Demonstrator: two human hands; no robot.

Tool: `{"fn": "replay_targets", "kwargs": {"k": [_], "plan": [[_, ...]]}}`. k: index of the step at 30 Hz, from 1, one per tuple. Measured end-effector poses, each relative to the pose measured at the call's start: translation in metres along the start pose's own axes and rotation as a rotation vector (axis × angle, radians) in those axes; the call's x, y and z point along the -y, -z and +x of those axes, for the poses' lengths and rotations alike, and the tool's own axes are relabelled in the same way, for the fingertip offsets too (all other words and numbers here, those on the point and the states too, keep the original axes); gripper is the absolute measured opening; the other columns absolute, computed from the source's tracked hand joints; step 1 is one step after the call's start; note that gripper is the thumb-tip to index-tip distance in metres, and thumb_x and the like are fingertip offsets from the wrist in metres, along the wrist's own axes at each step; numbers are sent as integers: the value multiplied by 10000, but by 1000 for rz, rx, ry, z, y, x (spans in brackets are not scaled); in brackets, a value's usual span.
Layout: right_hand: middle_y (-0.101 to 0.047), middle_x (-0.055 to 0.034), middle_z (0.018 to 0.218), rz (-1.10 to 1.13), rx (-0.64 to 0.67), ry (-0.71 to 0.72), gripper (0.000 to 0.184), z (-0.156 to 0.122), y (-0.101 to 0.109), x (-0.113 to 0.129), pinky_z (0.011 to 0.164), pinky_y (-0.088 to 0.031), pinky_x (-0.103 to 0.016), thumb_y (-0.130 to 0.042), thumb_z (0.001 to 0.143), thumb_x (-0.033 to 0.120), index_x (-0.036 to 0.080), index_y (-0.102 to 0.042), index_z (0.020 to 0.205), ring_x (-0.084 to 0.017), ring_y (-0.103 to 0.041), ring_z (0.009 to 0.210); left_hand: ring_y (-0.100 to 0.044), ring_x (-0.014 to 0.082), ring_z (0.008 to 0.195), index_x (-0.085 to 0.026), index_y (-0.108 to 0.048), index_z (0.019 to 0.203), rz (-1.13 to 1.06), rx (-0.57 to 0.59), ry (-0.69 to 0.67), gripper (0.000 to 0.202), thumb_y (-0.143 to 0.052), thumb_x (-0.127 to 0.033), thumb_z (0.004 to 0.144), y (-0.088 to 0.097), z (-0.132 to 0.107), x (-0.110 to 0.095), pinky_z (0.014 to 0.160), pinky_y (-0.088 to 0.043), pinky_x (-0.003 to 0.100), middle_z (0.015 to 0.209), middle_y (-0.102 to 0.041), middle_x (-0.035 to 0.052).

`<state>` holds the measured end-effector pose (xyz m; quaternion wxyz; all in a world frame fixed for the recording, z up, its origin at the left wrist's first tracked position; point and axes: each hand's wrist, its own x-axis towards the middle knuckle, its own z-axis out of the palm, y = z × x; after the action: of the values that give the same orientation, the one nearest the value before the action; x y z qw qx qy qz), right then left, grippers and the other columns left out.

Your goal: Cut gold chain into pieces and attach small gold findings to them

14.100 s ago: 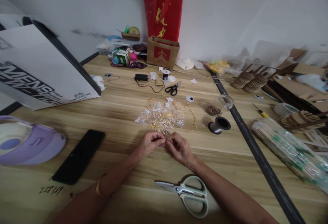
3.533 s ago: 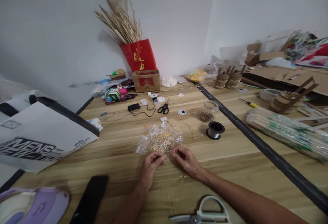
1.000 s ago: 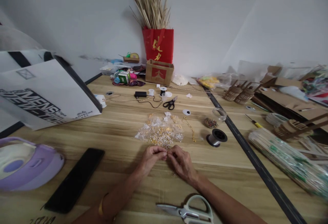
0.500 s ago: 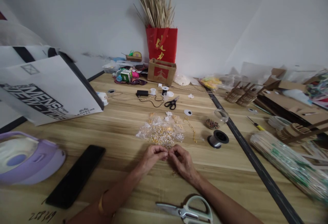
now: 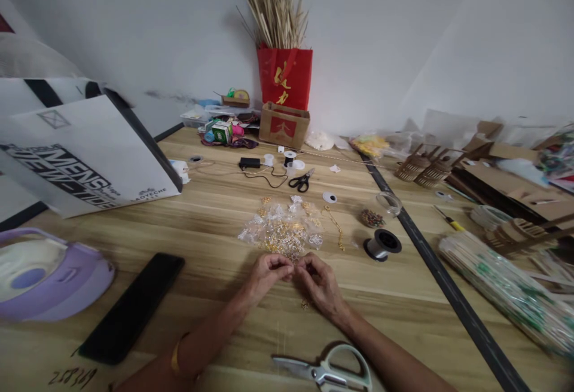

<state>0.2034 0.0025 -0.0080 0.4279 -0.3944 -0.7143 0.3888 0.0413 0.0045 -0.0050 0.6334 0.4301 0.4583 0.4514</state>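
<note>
My left hand (image 5: 272,272) and my right hand (image 5: 319,281) meet fingertip to fingertip low over the wooden table. Both are closed in a pinch; whatever lies between the fingertips is too small to make out. Just beyond them spreads a pile of small gold and silver jewelry findings (image 5: 287,236), partly in clear plastic bags (image 5: 253,229). A tiny gold piece (image 5: 305,305) lies on the wood beside my right wrist. Nearer to me, pale-handled scissors (image 5: 327,371) rest with their blades pointing left.
A black phone (image 5: 132,308) and a purple visor (image 5: 76,281) lie left. Right of the pile are a gold chain (image 5: 335,227), a wire spool (image 5: 382,245) and a dish of beads (image 5: 372,218). Black scissors (image 5: 301,181) lie behind. Wrapped sticks (image 5: 502,284) lie far right.
Both hands hold the same fingertip-to-fingertip pose. The view has shifted very slightly; nothing on the table has visibly moved.
</note>
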Motion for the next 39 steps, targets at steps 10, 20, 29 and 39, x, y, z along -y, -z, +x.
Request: {"fn": "replay_targets", "kwargs": {"k": [10, 20, 29, 39], "plan": [[-542, -11, 659, -11, 7, 8, 191, 0, 0, 5, 526, -395, -213, -484, 875, 290, 167, -522, 733, -111, -490, 588, -520, 122, 563, -122, -639, 633, -4, -16, -14, 271, -754, -354, 554, 2, 2, 1, 590, -422, 250, 563, -591, -1], [-528, -3, 645, -43, 22, -1, 176, -1, 0, 4, 509, -377, -210, -494, 863, 284, 170, -524, 732, -109, -474, 579, -520, 120, 550, -129, -644, 600, 18, -10, -26, 213, -742, -316, 576, 1, 2, 0, 578, -420, 238, 537, -595, 0], [-521, -1, 639, -17, 43, -20, 184, -1, 0, 3, 505, -373, -210, -500, 862, 300, 169, -521, 733, -105, -460, 561, -521, 121, 553, -125, -641, 594, 1, -31, -3, 219, -754, -308, 556, -1, 0, -3, 580, -421, 239, 530, -595, 3], [-524, -3, 642, -11, 36, -26, 188, 0, -1, 5, 523, -383, -218, -512, 852, 305, 166, -534, 727, -111, -470, 576, -528, 122, 559, -122, -646, 622, 22, -15, -37, 201, -735, -298, 583, 1, 1, 1, 587, -429, 245, 552, -595, 1]]}}
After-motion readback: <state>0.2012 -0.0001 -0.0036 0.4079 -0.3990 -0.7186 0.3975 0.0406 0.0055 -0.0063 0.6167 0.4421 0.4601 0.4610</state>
